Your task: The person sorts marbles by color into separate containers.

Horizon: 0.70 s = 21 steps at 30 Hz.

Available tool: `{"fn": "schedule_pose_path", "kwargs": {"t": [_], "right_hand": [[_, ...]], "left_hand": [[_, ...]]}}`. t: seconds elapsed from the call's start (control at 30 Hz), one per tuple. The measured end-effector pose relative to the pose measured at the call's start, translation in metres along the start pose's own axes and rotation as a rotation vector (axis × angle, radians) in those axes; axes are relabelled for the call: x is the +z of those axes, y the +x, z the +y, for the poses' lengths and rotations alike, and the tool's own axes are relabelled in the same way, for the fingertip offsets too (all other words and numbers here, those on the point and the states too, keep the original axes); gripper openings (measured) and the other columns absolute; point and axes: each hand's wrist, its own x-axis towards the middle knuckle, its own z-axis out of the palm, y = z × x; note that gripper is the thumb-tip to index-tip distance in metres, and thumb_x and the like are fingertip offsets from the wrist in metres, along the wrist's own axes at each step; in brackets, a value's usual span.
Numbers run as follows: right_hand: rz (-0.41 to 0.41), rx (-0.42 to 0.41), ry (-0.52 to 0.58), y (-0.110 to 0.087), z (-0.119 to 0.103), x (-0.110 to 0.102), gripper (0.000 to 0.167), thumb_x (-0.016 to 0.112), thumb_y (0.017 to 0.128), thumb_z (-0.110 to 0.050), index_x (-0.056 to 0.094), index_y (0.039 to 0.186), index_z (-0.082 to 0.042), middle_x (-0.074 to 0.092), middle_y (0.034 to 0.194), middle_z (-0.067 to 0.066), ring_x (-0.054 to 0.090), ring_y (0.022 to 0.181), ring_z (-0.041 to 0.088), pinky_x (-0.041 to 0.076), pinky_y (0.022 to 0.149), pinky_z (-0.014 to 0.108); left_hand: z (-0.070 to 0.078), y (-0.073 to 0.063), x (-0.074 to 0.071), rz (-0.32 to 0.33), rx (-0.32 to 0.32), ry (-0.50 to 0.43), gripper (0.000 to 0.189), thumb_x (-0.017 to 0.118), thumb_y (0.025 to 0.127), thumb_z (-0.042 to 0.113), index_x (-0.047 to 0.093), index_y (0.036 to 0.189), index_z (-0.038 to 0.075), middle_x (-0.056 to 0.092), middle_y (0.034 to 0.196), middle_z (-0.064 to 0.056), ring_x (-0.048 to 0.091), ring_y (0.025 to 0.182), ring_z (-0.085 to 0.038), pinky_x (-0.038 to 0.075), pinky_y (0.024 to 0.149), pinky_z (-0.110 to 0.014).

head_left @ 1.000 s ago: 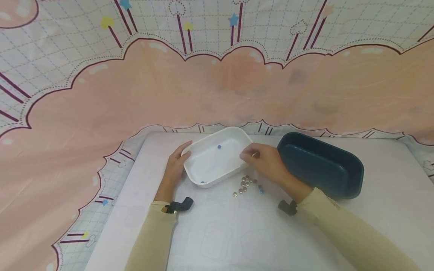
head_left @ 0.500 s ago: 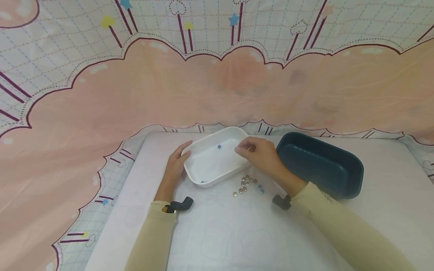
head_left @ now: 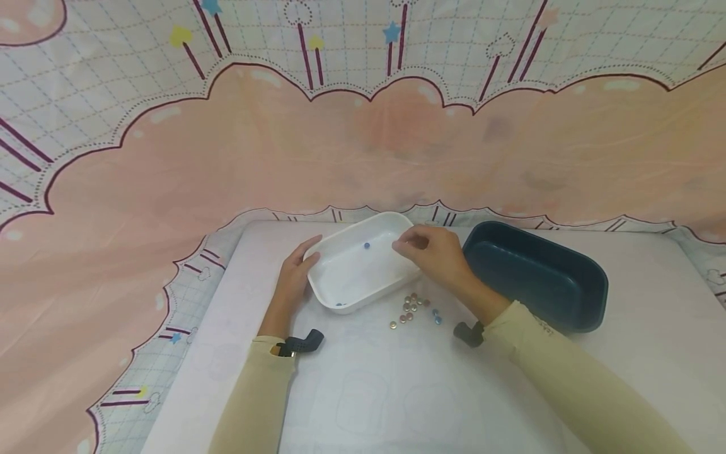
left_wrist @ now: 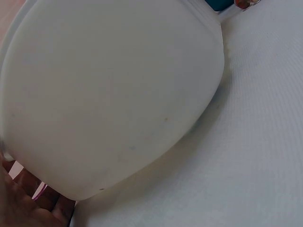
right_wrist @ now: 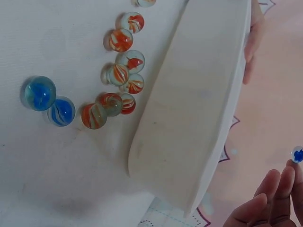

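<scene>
My left hand holds the left end of a white tray, thumb over the rim and fingers along the outside. In the left wrist view the tray's outer wall fills much of the picture. Over the tray's right end, my right hand pinches a clear marble with a blue swirl at its fingertips. Inside the tray lie a blue marble and another marble near the front left wall. Several orange-swirled marbles and two blue ones rest on the table beside the tray.
A dark blue tray stands at the right, behind my right forearm. Both trays are on a white-covered table. A patterned cloth hangs behind it.
My right hand has moved left and slightly up, from the white tray's right rim to over its inside. The left hand and both trays stay in place.
</scene>
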Motion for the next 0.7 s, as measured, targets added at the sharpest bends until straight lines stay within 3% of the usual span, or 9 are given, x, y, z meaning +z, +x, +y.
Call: {"fn": "schedule_pose_path", "kwargs": {"t": [0.43, 0.7], "right_hand": [[-0.001, 0.065, 0.029, 0.0019, -0.0036, 0.0002, 0.022, 0.074, 0.093, -0.038, 0.074, 0.105, -0.019, 0.072, 0.107, 0.002, 0.064, 0.105, 0.022, 0.058, 0.089, 0.040], [0.005, 0.065, 0.031, 0.0024, -0.0035, 0.0012, 0.022, 0.075, 0.093, -0.037, 0.074, 0.105, -0.018, 0.072, 0.107, 0.003, 0.064, 0.105, 0.023, 0.058, 0.088, 0.040]], "left_hand": [[-0.0017, 0.0017, -0.0005, 0.013, 0.007, 0.026, 0.043, 0.053, 0.105, 0.035, 0.053, 0.148, 0.033, 0.042, 0.161, 0.012, 0.036, 0.152, -0.014, 0.034, 0.122, -0.041], [-0.0034, 0.0026, -0.0005, 0.011, 0.005, 0.025, 0.042, 0.052, 0.105, 0.035, 0.053, 0.147, 0.034, 0.043, 0.160, 0.012, 0.036, 0.152, -0.014, 0.034, 0.123, -0.040]]}}
